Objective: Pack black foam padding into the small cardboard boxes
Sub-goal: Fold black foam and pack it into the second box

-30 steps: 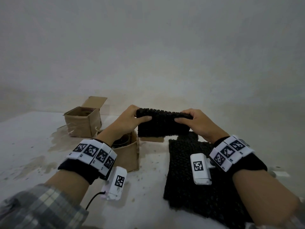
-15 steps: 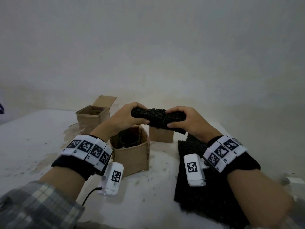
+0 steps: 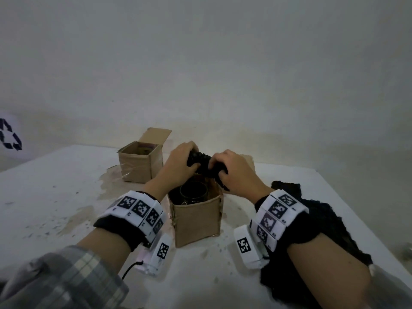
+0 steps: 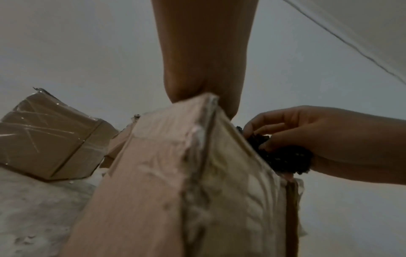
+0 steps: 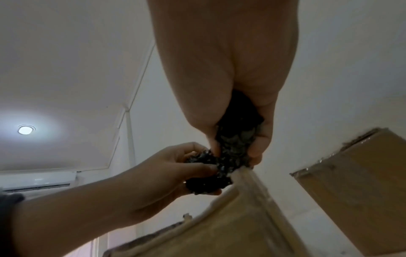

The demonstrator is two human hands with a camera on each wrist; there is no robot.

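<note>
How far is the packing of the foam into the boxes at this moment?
Done: little that shows; the near box holds a dark round container, with no foam visible around it. In hand: the left hand and right hand grip a bunched foam piece just above that box's opening. Left: pushing it in, then the far box, open, its contents unclear. More foam sheets lie at the right.

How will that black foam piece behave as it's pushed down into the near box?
Probably soft: the black foam piece bunches between the left hand and right hand. Likely light. It may spring back inside the near box.
</note>
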